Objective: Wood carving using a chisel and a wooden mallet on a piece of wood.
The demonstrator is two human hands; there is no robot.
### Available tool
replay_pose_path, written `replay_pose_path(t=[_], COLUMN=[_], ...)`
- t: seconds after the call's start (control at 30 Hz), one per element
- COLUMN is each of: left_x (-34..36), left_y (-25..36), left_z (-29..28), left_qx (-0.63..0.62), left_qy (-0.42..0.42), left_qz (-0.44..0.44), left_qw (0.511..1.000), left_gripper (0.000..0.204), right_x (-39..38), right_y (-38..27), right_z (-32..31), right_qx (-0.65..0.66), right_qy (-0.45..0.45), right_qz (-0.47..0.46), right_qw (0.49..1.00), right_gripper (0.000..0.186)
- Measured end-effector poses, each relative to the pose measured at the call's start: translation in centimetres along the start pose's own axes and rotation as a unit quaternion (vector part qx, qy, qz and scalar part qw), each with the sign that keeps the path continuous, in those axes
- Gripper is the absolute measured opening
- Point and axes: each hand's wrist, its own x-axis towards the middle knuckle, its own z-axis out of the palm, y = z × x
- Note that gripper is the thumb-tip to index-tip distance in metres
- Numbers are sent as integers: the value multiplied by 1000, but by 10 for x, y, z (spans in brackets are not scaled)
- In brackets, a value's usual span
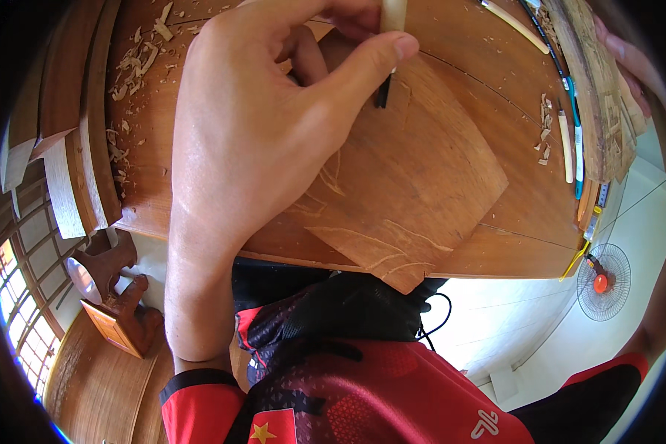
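Note:
My left hand (266, 111) is closed around the pale wooden handle (394, 15) of a chisel. The chisel's dark blade (382, 95) points down at a flat brown wooden board (414, 163), where it seems to touch the surface. Shallow curved lines are carved into the board's near part, and its near corner sticks out past the table edge. At the far right rim, my right hand (629, 63) has its fingers against a rough, chipped wooden block (588, 81). Much of that hand is cut off by the picture's dark edge.
Wood shavings (137, 70) lie along the left of the wooden table (510, 251). Pale-handled tools (566, 144), a teal-and-white toothbrush-like stick (578, 140) and more shavings (545, 129) are at the right. Curved boards (96, 111) stand left. A fan (603, 283) is beyond the table.

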Motion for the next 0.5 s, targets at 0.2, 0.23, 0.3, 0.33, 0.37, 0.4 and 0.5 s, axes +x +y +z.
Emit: replay_pose_path(t=[0.2,0.23,0.3,0.33,0.37,0.4,0.5], left_x=[3,-3,8,16,16,15,9], left_y=[-7,-1,16,44,61,65,44], left_z=[3,-7,5,21,26,25,13], left_qx=[-38,-19,-17,25,55,78,61], left_qy=[-24,-16,-17,-33,-35,-33,-22], left_qz=[0,46,100,84,74,64,82], left_qw=[999,999,995,996,995,994,995], left_gripper=[27,22,18,17,16,16,15], right_x=[18,0,-21,16,54,122,248], right_y=[-8,-44,-123,-85,-92,-152,-458], right_z=[-6,-12,-8,68,143,235,468], right_qx=[5,-10,-33,14,45,67,33], right_qy=[-16,-8,7,2,1,-12,-8], right_qz=[11,15,36,32,23,13,27], right_qw=[1000,1000,999,999,999,998,999], right_gripper=[62,62,62,62,62,62,62])
